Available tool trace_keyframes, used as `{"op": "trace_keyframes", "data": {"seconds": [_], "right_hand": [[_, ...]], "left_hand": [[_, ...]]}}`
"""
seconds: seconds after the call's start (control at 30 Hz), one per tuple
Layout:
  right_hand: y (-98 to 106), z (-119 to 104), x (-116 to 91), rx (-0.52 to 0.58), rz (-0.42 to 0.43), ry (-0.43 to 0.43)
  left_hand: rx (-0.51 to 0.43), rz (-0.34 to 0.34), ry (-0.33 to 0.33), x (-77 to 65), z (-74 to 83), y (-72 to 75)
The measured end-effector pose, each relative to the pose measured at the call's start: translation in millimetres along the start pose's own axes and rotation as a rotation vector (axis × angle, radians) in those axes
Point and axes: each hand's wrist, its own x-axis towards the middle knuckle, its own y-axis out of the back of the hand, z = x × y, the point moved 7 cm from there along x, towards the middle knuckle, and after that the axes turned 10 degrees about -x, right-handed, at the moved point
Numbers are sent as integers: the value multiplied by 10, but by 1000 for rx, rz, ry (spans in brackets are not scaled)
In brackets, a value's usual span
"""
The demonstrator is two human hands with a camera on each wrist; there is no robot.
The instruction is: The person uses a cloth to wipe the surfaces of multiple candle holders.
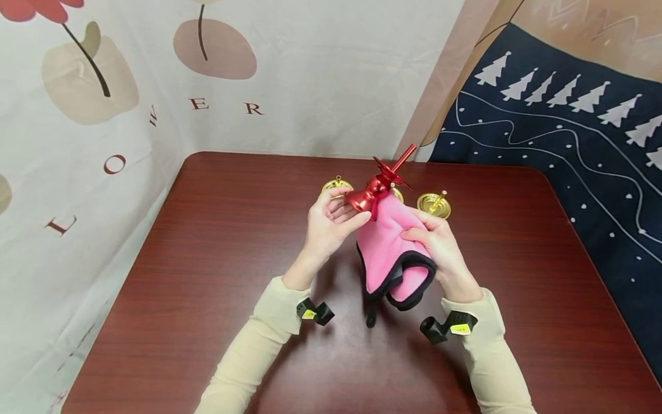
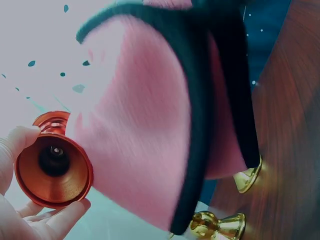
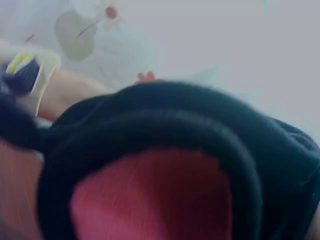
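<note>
A shiny red metal candlestick [image 1: 373, 190] is held tilted above the table, its stem pointing up and right. My left hand [image 1: 331, 224] grips it by the flared foot, whose hollow underside [image 2: 56, 187] faces the left wrist camera. Against the candlestick's right side lies a pink cloth [image 1: 385, 236] with a black edge and a hanging black loop. My right hand [image 1: 439, 247] pinches that cloth between thumb and fingers, and some of those fingers are hidden behind it. Folded cloth [image 3: 160, 195] fills most of the right wrist view.
Gold candlesticks stand toward the back of the brown table [image 1: 233, 247]: one on the left [image 1: 337, 183], one on the right [image 1: 434, 205], and one mostly hidden behind the cloth [image 1: 397, 194]. Printed hangings [image 1: 331, 75] rise behind the table's far edge.
</note>
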Motion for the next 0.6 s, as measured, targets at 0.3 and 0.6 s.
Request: {"op": "trace_keyframes", "data": {"seconds": [0.3,0.6], "right_hand": [[28,15,103,166,47,-52],[-60,130,67,-25,111,-25]], "left_hand": [[111,-76,27,-64,-10,-132],[544,-96,-350,-98,167,-124]]}}
